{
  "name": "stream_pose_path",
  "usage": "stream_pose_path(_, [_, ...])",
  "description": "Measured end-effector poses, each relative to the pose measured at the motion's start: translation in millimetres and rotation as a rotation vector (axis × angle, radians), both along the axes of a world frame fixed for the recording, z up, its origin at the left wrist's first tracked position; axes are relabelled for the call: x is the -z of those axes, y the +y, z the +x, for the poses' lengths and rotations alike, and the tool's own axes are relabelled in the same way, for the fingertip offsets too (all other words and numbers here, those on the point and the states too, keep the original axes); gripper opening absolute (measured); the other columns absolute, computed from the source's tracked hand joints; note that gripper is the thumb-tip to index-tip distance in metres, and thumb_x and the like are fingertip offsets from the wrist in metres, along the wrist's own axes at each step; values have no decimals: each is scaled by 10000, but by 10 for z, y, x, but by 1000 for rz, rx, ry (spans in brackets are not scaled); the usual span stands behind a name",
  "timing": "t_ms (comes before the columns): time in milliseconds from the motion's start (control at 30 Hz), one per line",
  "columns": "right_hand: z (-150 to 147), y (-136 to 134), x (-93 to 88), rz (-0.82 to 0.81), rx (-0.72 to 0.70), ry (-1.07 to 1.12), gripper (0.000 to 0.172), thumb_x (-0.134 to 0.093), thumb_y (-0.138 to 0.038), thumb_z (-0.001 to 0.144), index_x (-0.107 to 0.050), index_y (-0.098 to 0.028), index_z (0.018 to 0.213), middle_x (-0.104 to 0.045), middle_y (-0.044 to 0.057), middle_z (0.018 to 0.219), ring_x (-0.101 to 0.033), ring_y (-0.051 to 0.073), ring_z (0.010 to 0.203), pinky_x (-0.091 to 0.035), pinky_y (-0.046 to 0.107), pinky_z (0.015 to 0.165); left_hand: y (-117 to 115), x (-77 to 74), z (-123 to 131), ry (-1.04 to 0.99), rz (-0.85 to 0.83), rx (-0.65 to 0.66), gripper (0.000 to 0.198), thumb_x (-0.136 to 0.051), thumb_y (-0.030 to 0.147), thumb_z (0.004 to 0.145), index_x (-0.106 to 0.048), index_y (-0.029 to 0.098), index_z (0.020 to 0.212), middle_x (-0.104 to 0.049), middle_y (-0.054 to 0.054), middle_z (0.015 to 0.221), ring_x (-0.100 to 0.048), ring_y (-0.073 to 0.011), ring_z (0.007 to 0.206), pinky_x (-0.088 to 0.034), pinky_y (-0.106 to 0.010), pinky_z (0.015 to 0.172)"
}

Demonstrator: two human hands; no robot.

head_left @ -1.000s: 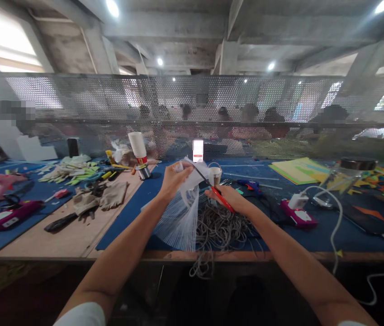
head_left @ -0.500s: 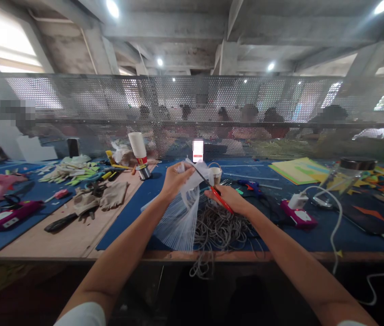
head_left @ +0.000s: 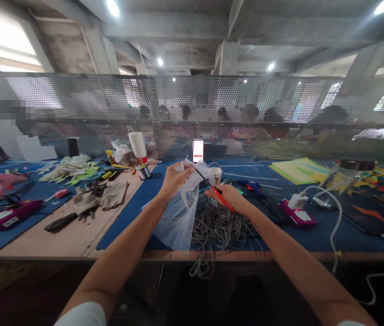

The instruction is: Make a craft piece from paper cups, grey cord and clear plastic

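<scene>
My left hand (head_left: pixel 177 176) is closed on a sheer white pleated fabric (head_left: pixel 180 222), which fans down over the blue mat toward the table's front edge. Red-handled scissors (head_left: pixel 221 197) are gripped in my right hand (head_left: pixel 231 197). Their dark blades point up and left, reaching the fabric by my left fingertips. Whether the blades are apart I cannot tell. Below my right hand lies a tangled heap of grey cord (head_left: pixel 222 228), with a loop hanging over the edge. A small bucket with a thin handle (head_left: pixel 215 173) stands just behind the hands.
A lit phone (head_left: pixel 197 150) stands behind my hands. Stacked paper cups (head_left: pixel 138 147) lean at back left, near grey gloves (head_left: pixel 113 195). To the right are a blue glue gun (head_left: pixel 250 184), a magenta power strip (head_left: pixel 298 215) with a white cable, yellow sheets (head_left: pixel 298 171) and a jar (head_left: pixel 344 179).
Both hands stay almost in place. The hanging part of the white fabric has swung slightly left, and the scissor handles have shifted a little.
</scene>
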State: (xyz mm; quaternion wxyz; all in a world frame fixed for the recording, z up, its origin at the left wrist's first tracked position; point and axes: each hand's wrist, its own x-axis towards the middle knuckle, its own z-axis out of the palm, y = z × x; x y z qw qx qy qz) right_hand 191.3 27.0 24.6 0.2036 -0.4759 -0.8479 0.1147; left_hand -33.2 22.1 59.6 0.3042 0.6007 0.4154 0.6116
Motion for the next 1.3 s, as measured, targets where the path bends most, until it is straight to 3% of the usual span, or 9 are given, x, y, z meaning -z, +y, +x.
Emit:
stream_pose_path(300, [33,11,4,23,-4,36,555,-494,-682,942,-571,-199,680,-604,31,635,-548,160,628,-309,267,603,-21,-25,12,-23,-3,1,228,-765,369,775,-689,158,738,-554,22,554,-464,-87,506,-346,-220,508])
stream_pose_path(633, [36,40,45,14,6,-44,544,-453,-707,964,-637,-211,834,-719,73,803,-665,214,758,-341,268,629,-24,-4,16,12,-42,5,248,-782,387,731,-731,150,780,-561,14,566,-452,-99,510,-320,-230,495])
stream_pose_path(867, [54,55,61,4,-38,-10,562,-419,-731,963,-592,-215,823,-705,53,798,-643,204,742,-327,265,628,-45,-16,49,38,-60,20,240,-776,377,733,-723,145,766,-538,24,550,-434,-92,498,-305,-228,486])
stream_pose_path(1100, [43,10,30,-2,-23,-37,555,-418,-722,968,-597,-210,854,-698,59,830,-632,202,757,-341,265,639,-62,-35,59,6,-51,-44,230,-727,377,762,-713,148,763,-520,29,515,-413,-90,472,-292,-227,470])
stream_pose_path(1300, [38,9,28,-3,-23,-38,549,-421,-720,969,-586,-211,847,-693,57,824,-626,200,757,-355,268,653,-65,-31,75,54,-54,9,236,-758,373,742,-716,141,751,-515,22,522,-416,-86,473,-279,-228,461])
